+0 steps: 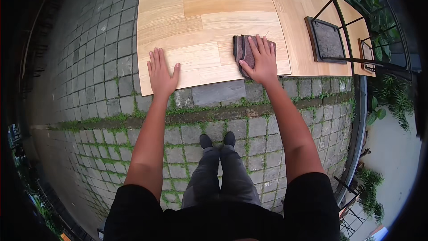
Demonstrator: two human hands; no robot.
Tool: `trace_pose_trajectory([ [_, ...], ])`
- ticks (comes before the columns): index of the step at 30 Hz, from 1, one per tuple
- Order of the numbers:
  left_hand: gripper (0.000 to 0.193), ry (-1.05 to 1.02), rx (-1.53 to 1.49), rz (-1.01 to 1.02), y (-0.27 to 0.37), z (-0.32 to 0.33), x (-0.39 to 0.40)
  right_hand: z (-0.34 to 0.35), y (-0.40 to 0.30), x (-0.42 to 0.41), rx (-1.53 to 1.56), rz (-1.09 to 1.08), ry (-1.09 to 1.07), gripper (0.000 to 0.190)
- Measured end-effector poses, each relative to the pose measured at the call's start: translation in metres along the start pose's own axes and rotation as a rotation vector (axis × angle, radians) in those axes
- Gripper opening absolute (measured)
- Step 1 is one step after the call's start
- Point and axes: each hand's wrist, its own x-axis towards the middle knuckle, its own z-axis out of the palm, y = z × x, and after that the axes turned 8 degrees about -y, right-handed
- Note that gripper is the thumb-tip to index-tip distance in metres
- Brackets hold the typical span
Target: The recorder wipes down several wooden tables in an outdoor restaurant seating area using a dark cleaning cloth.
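A folded grey-brown cloth [248, 49] with dark edging lies on the light wooden tabletop [230, 3], near its front right corner. My right hand [263, 61] presses it down from above, the fingers spread over the fabric and the thumb at its left part. At the front left corner, my left hand [163, 73] rests palm down on the bare wood. Its thumb stands apart from the fingers, and nothing is held in it. The underside of the cloth is hidden.
A second wooden tabletop [302, 36] adjoins on the right. Upside-down on it is a black metal-framed chair or stool, its dark seat [328, 40] resting on the wood. Grey paving [113, 57] with grass joints surrounds the tables. Green plants [378, 13] grow beyond a right-hand edge.
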Motion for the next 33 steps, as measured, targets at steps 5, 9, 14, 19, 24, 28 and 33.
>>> trace_pose_trajectory([
  [5,0.083,-0.1,0.053,-0.059,-0.001,-0.003,0.003,-0.003,-0.002,0.002,0.035,0.025,-0.033,0.097],
  [9,0.08,-0.092,0.105,-0.102,0.009,-0.002,0.001,-0.008,-0.005,0.002,0.081,0.033,-0.058,0.098],
  [14,0.079,-0.093,0.07,-0.114,0.011,-0.009,0.005,-0.012,-0.009,0.008,0.086,0.024,-0.08,0.091],
  [19,0.08,-0.101,0.05,-0.113,0.009,-0.017,0.003,-0.015,0.016,-0.004,0.128,-0.028,-0.147,0.071],
  [24,0.08,-0.072,0.034,-0.103,0.013,-0.012,0.005,-0.005,0.072,0.029,0.026,0.188,0.006,0.073],
  [28,0.08,-0.089,0.042,-0.098,0.016,-0.007,0.01,0.016,0.047,0.092,-0.109,0.31,0.071,0.086],
  [33,0.08,-0.075,0.037,-0.101,0.014,-0.012,0.008,0.019,-0.038,0.095,0.108,0.032,-0.072,0.079],
])
